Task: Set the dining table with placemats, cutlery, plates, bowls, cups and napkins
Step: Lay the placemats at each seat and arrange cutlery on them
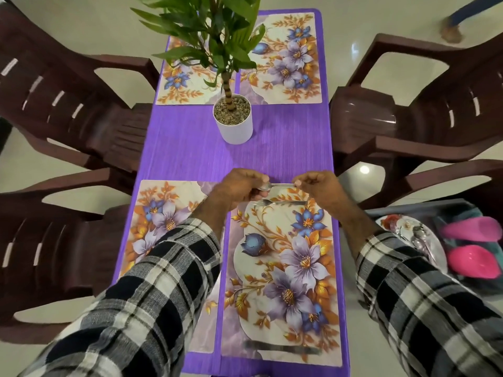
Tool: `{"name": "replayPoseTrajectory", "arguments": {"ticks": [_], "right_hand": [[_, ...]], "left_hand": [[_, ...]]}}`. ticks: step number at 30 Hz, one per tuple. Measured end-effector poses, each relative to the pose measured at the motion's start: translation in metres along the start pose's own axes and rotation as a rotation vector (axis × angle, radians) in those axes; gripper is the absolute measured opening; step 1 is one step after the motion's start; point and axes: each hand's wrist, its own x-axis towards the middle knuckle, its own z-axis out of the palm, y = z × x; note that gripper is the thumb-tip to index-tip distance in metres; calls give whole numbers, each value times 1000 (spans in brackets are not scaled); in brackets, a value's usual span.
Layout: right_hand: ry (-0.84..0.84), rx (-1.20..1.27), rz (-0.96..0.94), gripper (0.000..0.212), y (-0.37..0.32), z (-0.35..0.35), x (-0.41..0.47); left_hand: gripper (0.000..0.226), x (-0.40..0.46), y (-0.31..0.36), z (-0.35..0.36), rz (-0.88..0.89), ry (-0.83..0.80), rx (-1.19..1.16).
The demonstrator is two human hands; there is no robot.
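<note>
A purple table [285, 148] runs from 6 to 12 o'clock, with four dark brown chairs [68, 99] at its sides. Four floral placemats [283, 270] lie on it, two toward 12 o'clock and two near. A potted plant [232, 118] stands at the table's centre. At 3 o'clock a grey tray [402, 210] holds a patterned plate [416, 238] and pink cups [471, 263]. Both checked sleeves reach forward: the left hand [239, 190] and right hand [318, 186], fingers curled, pinch a spoon [275, 185] between them above the right near placemat's far edge. A fork [283, 203] lies just below it. No writing is readable.
</note>
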Motion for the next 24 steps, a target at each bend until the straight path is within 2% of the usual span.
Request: {"name": "replayPoseTrajectory", "arguments": {"ticks": [3,6,9,16,20,24], "right_hand": [[62,-227,-93,1,8,3,8],[62,-473,-139,14,20,2,14],[44,-675,-160,27,28,4,18],[76,-747,-207,18,36,7,23],[59,-735,-191,18,34,5,26],[64,-724,-204,18,28,1,22]], "left_hand": [[5,11,-8,3,29,144,115],[22,27,-19,5,80,341,306],[25,33,-25,4,87,458,499],[14,40,-32,-8,-7,453,495],[19,39,-35,-12,-6,443,444],[40,24,-29,-9,-7,460,472]]}}
